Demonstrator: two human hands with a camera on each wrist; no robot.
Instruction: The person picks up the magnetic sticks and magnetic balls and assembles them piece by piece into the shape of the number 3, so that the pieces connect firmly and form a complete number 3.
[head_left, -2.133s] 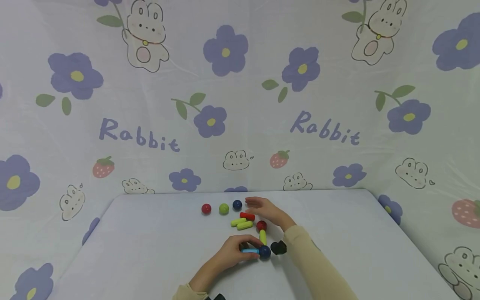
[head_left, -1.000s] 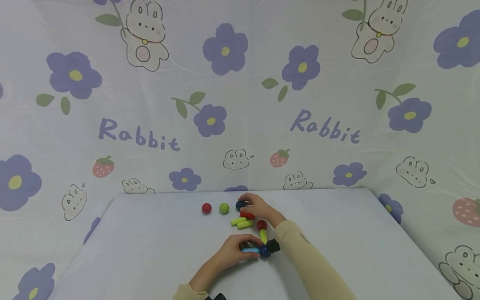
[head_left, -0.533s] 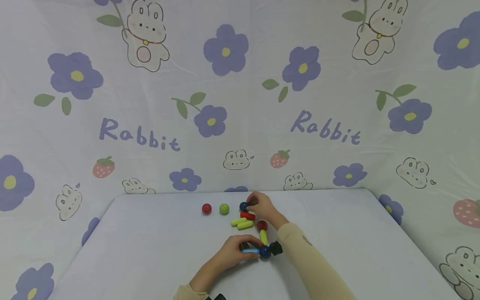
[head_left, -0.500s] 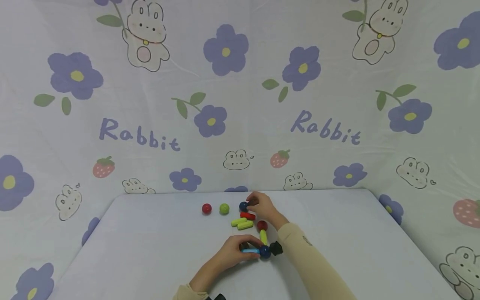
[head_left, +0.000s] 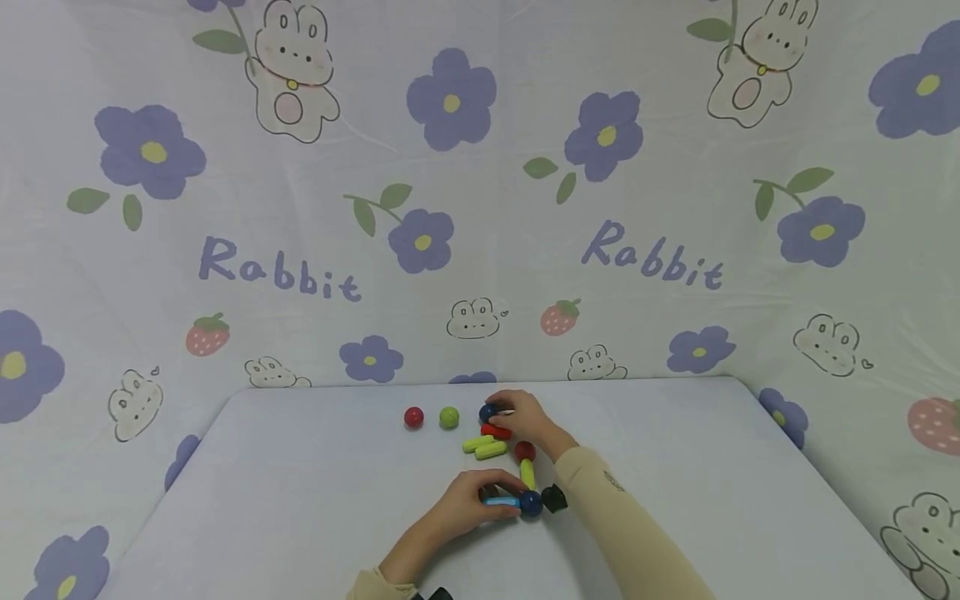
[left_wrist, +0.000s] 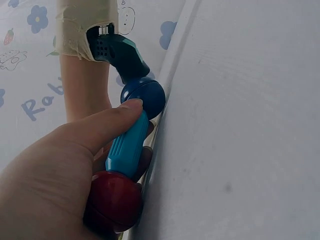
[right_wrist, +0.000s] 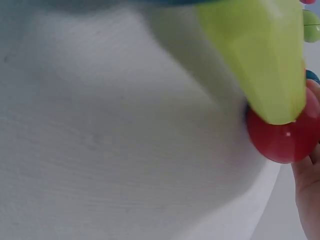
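My left hand (head_left: 467,502) holds a light-blue toy rod (head_left: 501,502) between thumb and fingers, low over the table. A dark-blue ball (head_left: 531,503) sits at the rod's right end. In the left wrist view a red ball (left_wrist: 115,200) is at the other end, beside the palm. From the dark-blue ball a yellow-green rod (head_left: 527,475) runs back to another red ball (head_left: 525,451); the right wrist view shows that rod (right_wrist: 265,65) close up. At the back, my right hand (head_left: 527,419) pinches a separate dark-blue ball (head_left: 487,413) with thumb and fingers.
A red rod (head_left: 496,431) and two yellow-green rods (head_left: 484,447) lie just in front of the right hand. Further left are a loose red ball (head_left: 413,417) and a green ball (head_left: 448,417). A black wrist camera (head_left: 554,498) hangs below the right sleeve, beside the joined pieces.
My right hand has reached left to the rear dark-blue ball and taken hold of it. That ball has shifted slightly right. My left hand and its joined pieces have stayed in place.
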